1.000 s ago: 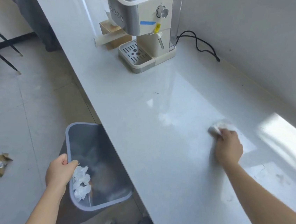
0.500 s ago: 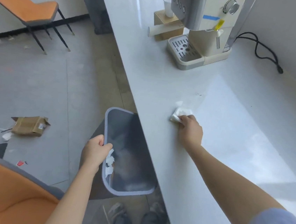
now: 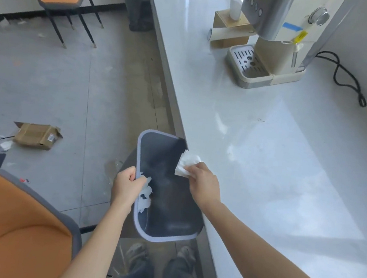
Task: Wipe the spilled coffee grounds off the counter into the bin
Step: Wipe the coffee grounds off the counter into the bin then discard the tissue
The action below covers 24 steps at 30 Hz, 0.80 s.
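A grey bin with a pale rim is held up against the front edge of the white counter. My left hand grips the bin's left rim, with crumpled white tissue pinched against the rim. My right hand holds a white tissue wad right at the counter's edge, partly over the bin's opening. A few dark specks lie on the counter farther back. Inside the bin is dark; I cannot make out grounds there.
A cream espresso machine with a drip tray stands at the back of the counter, a cardboard tissue box to its left, a black cord to its right. Orange chairs and a flattened cardboard box occupy the floor at left.
My right hand has swept the tissue wad across the counter toward me and left, from mid-counter to its front edge over the bin. My left hand stays on the bin's rim.
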### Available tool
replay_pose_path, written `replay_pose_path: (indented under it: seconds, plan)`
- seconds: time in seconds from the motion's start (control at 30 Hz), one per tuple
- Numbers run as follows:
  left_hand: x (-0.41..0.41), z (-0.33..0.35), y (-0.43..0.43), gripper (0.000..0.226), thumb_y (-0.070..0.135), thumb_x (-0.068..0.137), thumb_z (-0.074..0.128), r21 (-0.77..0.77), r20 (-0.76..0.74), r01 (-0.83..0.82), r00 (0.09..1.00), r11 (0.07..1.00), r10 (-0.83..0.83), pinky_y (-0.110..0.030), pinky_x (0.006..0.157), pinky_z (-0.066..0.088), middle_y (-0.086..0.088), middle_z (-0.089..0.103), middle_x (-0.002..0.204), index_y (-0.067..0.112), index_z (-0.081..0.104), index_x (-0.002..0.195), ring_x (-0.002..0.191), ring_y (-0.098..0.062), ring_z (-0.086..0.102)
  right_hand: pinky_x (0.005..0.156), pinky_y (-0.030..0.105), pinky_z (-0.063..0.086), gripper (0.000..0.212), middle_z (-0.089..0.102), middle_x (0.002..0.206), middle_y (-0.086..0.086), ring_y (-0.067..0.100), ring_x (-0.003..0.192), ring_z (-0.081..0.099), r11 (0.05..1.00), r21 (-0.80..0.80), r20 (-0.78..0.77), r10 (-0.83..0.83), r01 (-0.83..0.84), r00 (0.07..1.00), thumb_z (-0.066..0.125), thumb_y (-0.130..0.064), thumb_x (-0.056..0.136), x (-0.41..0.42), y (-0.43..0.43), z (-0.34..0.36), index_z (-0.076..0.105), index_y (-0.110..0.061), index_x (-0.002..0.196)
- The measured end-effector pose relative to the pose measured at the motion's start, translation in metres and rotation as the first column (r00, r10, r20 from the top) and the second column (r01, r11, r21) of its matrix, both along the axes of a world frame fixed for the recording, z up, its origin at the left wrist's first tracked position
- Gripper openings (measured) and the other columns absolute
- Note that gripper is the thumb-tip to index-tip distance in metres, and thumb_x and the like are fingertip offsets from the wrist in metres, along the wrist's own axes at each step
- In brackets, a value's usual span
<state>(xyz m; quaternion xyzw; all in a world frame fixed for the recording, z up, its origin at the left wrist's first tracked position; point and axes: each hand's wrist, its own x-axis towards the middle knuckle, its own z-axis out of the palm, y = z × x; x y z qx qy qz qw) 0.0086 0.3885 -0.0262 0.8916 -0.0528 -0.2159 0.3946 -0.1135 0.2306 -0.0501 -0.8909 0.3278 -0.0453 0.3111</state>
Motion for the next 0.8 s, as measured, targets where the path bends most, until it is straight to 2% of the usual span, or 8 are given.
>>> replay_pose_path:
  seconds: [0.17, 0.3, 0.4, 0.5, 0.63, 0.7, 0.8]
  plan:
    - [0.0, -0.008, 0.026, 0.035, 0.001, 0.073, 0.055, -0.07, -0.053, -0.074, 0.996, 0.995, 0.071, -0.029, 0.055, 0.023, 0.004, 0.026, 0.054, 0.018, 0.027, 0.06, 0.054, -0.019, 0.026, 0.075, 0.03, 0.046, 0.029, 0.062, 0.106, 0.001, 0.025, 0.093, 0.06, 0.987, 0.144, -0.027, 0.08, -0.075, 0.996, 0.051, -0.016, 0.088, 0.008, 0.034, -0.001, 0.067, -0.023, 0.111]
    - [0.012, -0.009, 0.052, 0.018, -0.003, 0.066, 0.049, -0.168, -0.2, -0.184, 0.968, 0.968, 0.149, -0.037, 0.063, 0.022, -0.007, 0.026, 0.067, 0.012, 0.039, 0.068, 0.069, -0.022, 0.026, 0.065, 0.024, 0.041, 0.03, 0.066, 0.089, -0.008, 0.014, 0.078, 0.059, 0.919, 0.395, -0.022, 0.022, -0.012, 1.0, 0.05, -0.016, 0.083, 0.023, 0.066, -0.006, 0.064, -0.026, 0.108]
    - [0.016, -0.011, 0.073, 0.018, -0.002, 0.063, 0.048, -0.218, -0.288, -0.246, 0.941, 0.945, 0.179, -0.037, 0.065, 0.025, -0.007, 0.039, 0.077, 0.012, 0.048, 0.074, 0.072, -0.023, 0.031, 0.062, 0.025, 0.042, 0.036, 0.069, 0.096, -0.007, 0.015, 0.08, 0.061, 0.912, 0.409, -0.077, 0.081, -0.042, 0.994, 0.049, -0.018, 0.083, 0.035, 0.085, -0.011, 0.057, -0.03, 0.116]
    - [0.016, -0.015, 0.09, 0.017, -0.006, 0.066, 0.047, -0.232, -0.338, -0.304, 0.916, 0.924, 0.217, -0.033, 0.06, 0.025, -0.008, 0.04, 0.077, 0.011, 0.046, 0.072, 0.072, -0.023, 0.031, 0.061, 0.025, 0.041, 0.035, 0.068, 0.102, -0.008, 0.016, 0.086, 0.062, 0.91, 0.41, -0.131, 0.131, -0.066, 0.983, 0.048, -0.02, 0.085, 0.046, 0.103, -0.018, 0.055, -0.034, 0.116]
    - [0.017, -0.018, 0.108, 0.016, -0.005, 0.068, 0.05, -0.242, -0.364, -0.318, 0.905, 0.917, 0.219, -0.035, 0.062, 0.027, -0.009, 0.044, 0.077, 0.01, 0.048, 0.074, 0.071, -0.023, 0.035, 0.064, 0.028, 0.043, 0.033, 0.067, 0.106, -0.008, 0.019, 0.09, 0.063, 0.919, 0.384, -0.21, 0.186, -0.094, 0.96, 0.047, -0.022, 0.088, 0.056, 0.122, -0.028, 0.053, -0.034, 0.117]
    - [0.019, -0.019, 0.114, 0.015, -0.004, 0.069, 0.052, -0.241, -0.35, -0.308, 0.912, 0.92, 0.214, -0.034, 0.061, 0.027, -0.009, 0.042, 0.074, 0.01, 0.046, 0.072, 0.069, -0.023, 0.035, 0.069, 0.03, 0.047, 0.035, 0.065, 0.11, -0.006, 0.022, 0.095, 0.063, 0.922, 0.373, -0.253, 0.211, -0.106, 0.944, 0.046, -0.024, 0.087, 0.06, 0.13, -0.031, 0.052, -0.033, 0.121]
    - [0.026, -0.02, 0.121, 0.022, -0.005, 0.07, 0.052, -0.249, -0.322, -0.284, 0.926, 0.926, 0.197, -0.03, 0.057, 0.024, -0.008, 0.034, 0.068, 0.011, 0.038, 0.066, 0.065, -0.021, 0.03, 0.086, 0.034, 0.049, 0.045, 0.058, 0.125, -0.001, 0.025, 0.11, 0.059, 0.889, 0.428, -0.352, 0.33, -0.163, 0.876, 0.047, -0.035, 0.09, 0.067, 0.139, -0.035, 0.045, -0.033, 0.135]
